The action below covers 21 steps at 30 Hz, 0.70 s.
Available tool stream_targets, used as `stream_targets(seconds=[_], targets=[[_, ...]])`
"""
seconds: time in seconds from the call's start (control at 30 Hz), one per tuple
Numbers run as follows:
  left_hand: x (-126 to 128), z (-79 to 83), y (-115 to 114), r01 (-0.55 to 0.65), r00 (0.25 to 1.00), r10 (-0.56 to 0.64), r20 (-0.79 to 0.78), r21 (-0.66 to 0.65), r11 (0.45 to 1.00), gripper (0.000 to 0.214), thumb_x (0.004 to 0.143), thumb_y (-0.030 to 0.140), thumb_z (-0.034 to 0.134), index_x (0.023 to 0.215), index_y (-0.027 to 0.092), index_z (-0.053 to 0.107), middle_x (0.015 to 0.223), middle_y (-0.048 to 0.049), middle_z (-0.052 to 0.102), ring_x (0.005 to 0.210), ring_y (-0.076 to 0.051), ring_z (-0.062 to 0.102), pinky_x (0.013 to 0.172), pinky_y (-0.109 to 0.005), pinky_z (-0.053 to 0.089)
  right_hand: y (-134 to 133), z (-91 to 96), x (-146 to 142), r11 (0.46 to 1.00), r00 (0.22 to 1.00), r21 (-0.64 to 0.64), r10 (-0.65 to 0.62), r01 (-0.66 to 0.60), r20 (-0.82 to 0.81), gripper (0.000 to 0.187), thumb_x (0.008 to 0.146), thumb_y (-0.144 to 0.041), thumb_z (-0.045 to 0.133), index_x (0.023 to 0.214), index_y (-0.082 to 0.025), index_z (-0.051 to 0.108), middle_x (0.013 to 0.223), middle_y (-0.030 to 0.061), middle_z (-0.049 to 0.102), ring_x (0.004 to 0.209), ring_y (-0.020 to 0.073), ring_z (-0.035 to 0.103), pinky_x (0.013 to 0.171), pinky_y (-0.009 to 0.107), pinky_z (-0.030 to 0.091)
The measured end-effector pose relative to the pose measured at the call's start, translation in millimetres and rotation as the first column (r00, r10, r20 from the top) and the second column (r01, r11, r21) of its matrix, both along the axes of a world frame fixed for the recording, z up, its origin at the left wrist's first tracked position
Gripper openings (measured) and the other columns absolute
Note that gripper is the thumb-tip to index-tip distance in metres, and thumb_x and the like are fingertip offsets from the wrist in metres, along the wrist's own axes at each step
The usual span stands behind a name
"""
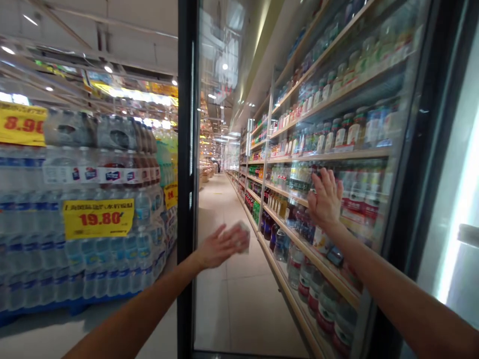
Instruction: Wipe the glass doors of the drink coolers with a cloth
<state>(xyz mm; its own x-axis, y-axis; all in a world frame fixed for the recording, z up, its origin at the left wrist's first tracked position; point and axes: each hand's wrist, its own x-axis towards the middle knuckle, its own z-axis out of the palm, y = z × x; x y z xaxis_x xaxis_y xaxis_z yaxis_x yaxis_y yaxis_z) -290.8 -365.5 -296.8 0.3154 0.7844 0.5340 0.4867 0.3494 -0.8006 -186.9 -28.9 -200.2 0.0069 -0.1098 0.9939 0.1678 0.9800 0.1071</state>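
Note:
My left hand (pixel 220 247) is at the glass door (pixel 232 309), left of its middle, blurred by motion. Its fingers are stretched out over a small pale cloth (pixel 245 238), which shows past the hand at the right; the exact grip is smeared. Higher and to the right, my right hand (pixel 326 199) is raised with fingers apart, holding nothing. It is on or just in front of the same glass; I cannot tell whether it touches. The door has a black frame (pixel 186 199).
Shelves of bottled drinks (pixel 337 132) appear in the glass at right, with a long aisle floor (pixel 217 199). Left of the door stand stacked packs of bottled water (pixel 101 259) with yellow price signs (pixel 98 218). A bright light strip (pixel 458 224) glows at far right.

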Motion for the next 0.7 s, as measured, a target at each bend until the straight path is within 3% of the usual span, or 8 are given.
stream_targets(seconds=[0.1, 0.2, 0.3, 0.43, 0.5, 0.57, 0.63, 0.7], targets=[[0, 24.9, 10, -0.093, 0.994, 0.071, 0.083, 0.296, 0.951, 0.05, 0.084, 0.023, 0.051, 0.133, 0.028, 0.042, 0.146, -0.0041, 0.033, 0.14, -0.024, 0.006, 0.114, -0.047, 0.008, -1, 0.0, 0, 1.0, 1.0, -0.013, -0.002, 0.002, 0.007, 0.05, 0.087, -0.033, 0.037, 0.135, -0.018, 0.039, 0.144, 0.0129, 0.035, 0.137, 0.0236, 0.024, 0.109, 0.048, 0.02], [5, 20.8, 13, 0.007, 1.0, -0.008, -0.008, -0.02, 1.0, 0.046, 0.086, 0.025, 0.046, 0.132, 0.028, 0.043, 0.148, 0.0003, 0.029, 0.14, -0.02, 0.009, 0.115, -0.042, 0.007, -4, -1.1, 0, 1.0, 1.0, -0.024, -0.001, 0.001, 0.013, 0.052, 0.087, -0.032, 0.037, 0.136, -0.017, 0.037, 0.145, 0.0136, 0.034, 0.137, 0.0244, 0.024, 0.108, 0.049, 0.019], [9, 20.5, 15, 0.04, 0.996, -0.06, -0.062, -0.275, 0.961, 0.044, 0.089, 0.028, 0.04, 0.132, 0.03, 0.042, 0.149, 0.0053, 0.025, 0.14, -0.016, 0.01, 0.115, -0.039, 0.002, -5, -3.0, -2, 1.0, 1.0, -0.008, -0.009, 0.009, -0.001, 0.053, 0.088, -0.033, 0.036, 0.138, -0.017, 0.033, 0.144, 0.0148, 0.035, 0.137, 0.0247, 0.024, 0.109, 0.049, 0.019], [11, 52.9, 26, -0.094, 0.994, 0.077, 0.071, 0.279, 0.956, 0.047, 0.088, 0.024, 0.045, 0.134, 0.028, 0.039, 0.148, -0.0029, 0.03, 0.141, -0.022, 0.002, 0.114, -0.047, 0.004, -7, -7.9, -2, 1.0, 1.0, 0.017, -0.01, 0.01, 0.004, 0.053, 0.088, -0.033, 0.037, 0.139, -0.017, 0.033, 0.143, 0.0146, 0.036, 0.137, 0.0249, 0.024, 0.109, 0.049, 0.018], [11, 56.2, 29, -0.106, 0.993, 0.08, 0.09, 0.342, 0.934, 0.048, 0.087, 0.023, 0.046, 0.134, 0.026, 0.04, 0.148, -0.0055, 0.03, 0.14, -0.023, 0.002, 0.113, -0.048, 0.007, -10, -12.0, -2, 1.0, 0.999, 0.03, -0.001, 0.0, 0.043, 0.054, 0.087, -0.031, 0.037, 0.139, -0.018, 0.032, 0.143, 0.0138, 0.036, 0.137, 0.0247, 0.024, 0.11, 0.049, 0.017], [13, 42.5, 28, -0.021, 1.0, 0.02, 0.015, 0.073, 0.997, 0.045, 0.087, 0.025, 0.044, 0.133, 0.027, 0.042, 0.149, -0.0016, 0.028, 0.141, -0.021, 0.006, 0.114, -0.043, 0.007, -14, -16.4, -2, 0.999, 0.998, 0.036, 0.011, -0.013, 0.066, 0.054, 0.087, -0.03, 0.036, 0.139, -0.018, 0.032, 0.143, 0.013, 0.037, 0.137, 0.0241, 0.025, 0.11, 0.049, 0.017], [14, 23.5, 24, 0.063, 0.996, -0.077, -0.043, -0.273, 0.96, 0.042, 0.089, 0.026, 0.039, 0.13, 0.03, 0.044, 0.149, 0.0054, 0.026, 0.14, -0.017, 0.01, 0.115, -0.039, 0.006, -17, -19.4, -4, 1.0, 0.998, 0.021, 0.021, -0.022, 0.06, 0.053, 0.087, -0.029, 0.036, 0.139, -0.019, 0.033, 0.143, 0.0126, 0.037, 0.137, 0.0235, 0.025, 0.11, 0.048, 0.018], [15, 15.7, 24, 0.071, 0.995, -0.094, -0.04, -0.383, 0.921, 0.042, 0.09, 0.027, 0.035, 0.131, 0.031, 0.044, 0.149, 0.0085, 0.025, 0.14, -0.015, 0.011, 0.116, -0.039, 0.004, -18, -20.3, -4, 0.999, 0.998, 0.011, 0.03, -0.031, 0.048, 0.052, 0.087, -0.029, 0.036, 0.138, -0.018, 0.034, 0.142, 0.0125, 0.039, 0.136, 0.0232, 0.026, 0.11, 0.048, 0.018]])
